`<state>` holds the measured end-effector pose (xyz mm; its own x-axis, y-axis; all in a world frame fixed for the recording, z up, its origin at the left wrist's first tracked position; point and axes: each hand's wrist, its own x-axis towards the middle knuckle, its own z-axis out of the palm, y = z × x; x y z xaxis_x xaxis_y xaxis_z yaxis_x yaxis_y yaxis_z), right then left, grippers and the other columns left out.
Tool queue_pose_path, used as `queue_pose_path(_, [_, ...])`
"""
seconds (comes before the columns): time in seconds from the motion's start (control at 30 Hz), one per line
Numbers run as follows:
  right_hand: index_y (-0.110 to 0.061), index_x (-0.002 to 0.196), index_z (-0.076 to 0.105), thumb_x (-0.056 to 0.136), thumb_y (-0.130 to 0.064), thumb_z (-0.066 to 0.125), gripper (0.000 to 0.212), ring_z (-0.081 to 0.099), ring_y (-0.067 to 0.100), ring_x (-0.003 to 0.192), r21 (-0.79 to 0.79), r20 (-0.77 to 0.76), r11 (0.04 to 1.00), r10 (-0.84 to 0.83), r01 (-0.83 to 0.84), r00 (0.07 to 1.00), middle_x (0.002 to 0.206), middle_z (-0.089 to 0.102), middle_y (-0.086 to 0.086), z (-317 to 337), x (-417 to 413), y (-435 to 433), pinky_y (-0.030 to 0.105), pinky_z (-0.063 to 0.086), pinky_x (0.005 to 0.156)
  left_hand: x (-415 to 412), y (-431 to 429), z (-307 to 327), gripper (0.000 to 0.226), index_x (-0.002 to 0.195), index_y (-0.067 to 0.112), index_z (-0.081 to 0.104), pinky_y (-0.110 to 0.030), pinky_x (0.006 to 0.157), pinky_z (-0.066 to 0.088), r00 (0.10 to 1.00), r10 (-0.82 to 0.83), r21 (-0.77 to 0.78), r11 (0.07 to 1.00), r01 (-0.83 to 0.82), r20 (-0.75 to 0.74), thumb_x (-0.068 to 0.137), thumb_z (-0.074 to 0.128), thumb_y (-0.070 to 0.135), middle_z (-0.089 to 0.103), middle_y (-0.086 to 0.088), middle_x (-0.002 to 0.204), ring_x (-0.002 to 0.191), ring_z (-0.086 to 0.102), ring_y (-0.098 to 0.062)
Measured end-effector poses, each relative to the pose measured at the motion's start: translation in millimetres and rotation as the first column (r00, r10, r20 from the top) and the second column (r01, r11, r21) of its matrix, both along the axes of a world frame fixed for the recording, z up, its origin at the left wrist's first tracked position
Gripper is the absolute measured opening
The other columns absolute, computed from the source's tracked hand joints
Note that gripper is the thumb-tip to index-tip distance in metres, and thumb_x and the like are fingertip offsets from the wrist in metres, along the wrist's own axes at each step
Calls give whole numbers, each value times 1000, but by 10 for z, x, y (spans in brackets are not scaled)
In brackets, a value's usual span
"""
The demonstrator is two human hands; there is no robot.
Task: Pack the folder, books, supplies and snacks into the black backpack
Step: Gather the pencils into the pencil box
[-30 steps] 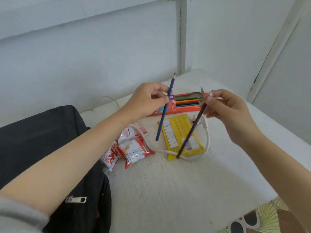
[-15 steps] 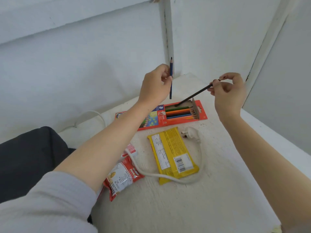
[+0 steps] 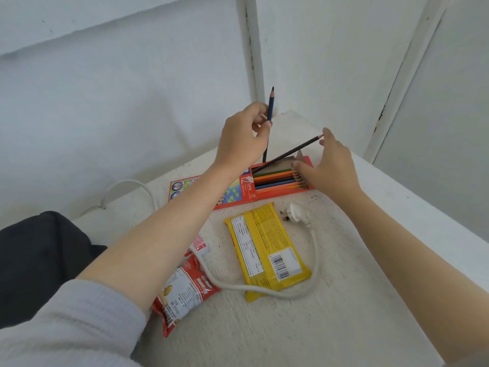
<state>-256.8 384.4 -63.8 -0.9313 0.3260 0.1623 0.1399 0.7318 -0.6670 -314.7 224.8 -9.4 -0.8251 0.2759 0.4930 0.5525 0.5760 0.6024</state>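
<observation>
Near far corner of desk: open pencil box (image 3: pixel 238 193). Left hand (image 3: pixel 242 139) pinches blue pencil (image 3: pixel 270 107) upright. Right hand (image 3: pixel 330 168), fingers flat, nudges dark pencil (image 3: pixel 291 152) in. Steep push could jam it, spill others.

Pencil box (image 3: pixel 246 193) red w/ multicolour print; blue pencil (image 3: pixel 270 102), dk-brown pencil (image 3: pixel 291 152); snack bar (image 3: pixel 264 247) yellow; chip bag (image 3: pixel 185 290) red/white; backpack (image 3: pixel 39 260) black.

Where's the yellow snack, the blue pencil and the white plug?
yellow snack (image 3: pixel 264 250): head view, middle of its wrapper.
blue pencil (image 3: pixel 271 102): head view, shaft just below the tip.
white plug (image 3: pixel 296 211): head view, its round body.
</observation>
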Motion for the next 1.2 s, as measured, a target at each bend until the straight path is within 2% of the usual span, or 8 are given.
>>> queue_pose_path(0.13, [-4, 145, 28, 88, -28, 57, 68, 33, 36, 130, 210, 47, 977, -38, 27, 998, 142, 41, 17, -11, 25, 49, 42, 30, 105, 2, 44, 52, 20, 107, 13, 64, 3, 66, 34, 998, -48, -3, 999, 48, -32, 89, 59, 17, 62, 9, 78, 73, 58, -6])
queue_pose_path(0.3, [-7, 129, 53, 96, -27, 44, 40, 24, 37, 137, 353, 102, 936, -20, -17, 995, 150, 30, 18, -103, 34, 31, 44, 21, 110, -43, 129, 85, 21, 109, 13, 64, 5, 65, 34, 996, -91, -18, 996, 91, 2, 89, 60, 16, 63, 10, 79, 72, 58, -3])
queue_pose_path(0.53, [-12, 146, 29, 102, -37, 22, 51, -2, 32, 145, 464, 233, 877, 11, -121, 972, 158, 3, 15, -217, 81, 38, 51, 0, 116, -34, 215, 11, 21, 110, 16, 64, -22, 79, 44, 988, -156, -150, 976, 156, 14, 90, 58, 19, 69, 3, 86, 80, 61, -13])
queue_pose_path(0.67, [-21, 150, 17, 100, -42, 19, 54, -9, 32, 145, 441, 294, 881, 38, -171, 955, 158, -5, 14, -210, 137, 71, 55, -6, 113, -31, 282, -5, 24, 114, 20, 65, -23, 79, 41, 980, -194, -264, 944, 197, 37, 90, 58, 20, 69, 5, 88, 82, 56, -11])
queue_pose_path(0.8, [-24, 151, 14, 99, -45, 20, 56, -9, 34, 145, 454, 302, 875, 26, -168, 953, 158, -5, 16, -200, 167, 81, 57, -6, 113, -43, 275, -137, 20, 107, 18, 68, -27, 83, 43, 979, -182, -372, 906, 203, 92, 89, 59, 18, 72, 4, 86, 84, 57, -12])
queue_pose_path(0.9, [-20, 150, 16, 99, -46, 23, 58, -8, 35, 145, 441, 300, 885, 12, -150, 954, 158, -3, 17, -197, 178, 70, 58, -6, 113, -33, 217, -274, 15, 98, 16, 71, -25, 75, 37, 987, -140, -432, 888, 160, 79, 87, 59, 16, 71, 2, 83, 83, 52, -12])
queue_pose_path(1.07, [-12, 150, 12, 99, -47, 25, 63, -7, 34, 145, 462, 291, 879, -22, -120, 956, 158, -2, 17, -195, 170, 43, 57, -4, 113, 17, 91, -399, 18, 96, 15, 74, -25, 71, 31, 991, -133, -483, 868, 116, 0, 89, 58, 16, 68, -2, 83, 82, 49, -14])
queue_pose_path(1.2, [-14, 151, 9, 100, -45, 27, 63, -6, 35, 145, 464, 271, 878, -12, -120, 963, 158, -2, 16, -178, 160, 16, 56, -3, 113, 34, -28, -449, 19, 83, 12, 76, -32, 64, 41, 967, -232, -563, 815, 136, -102, 86, 58, 16, 69, -2, 74, 78, 53, -22])
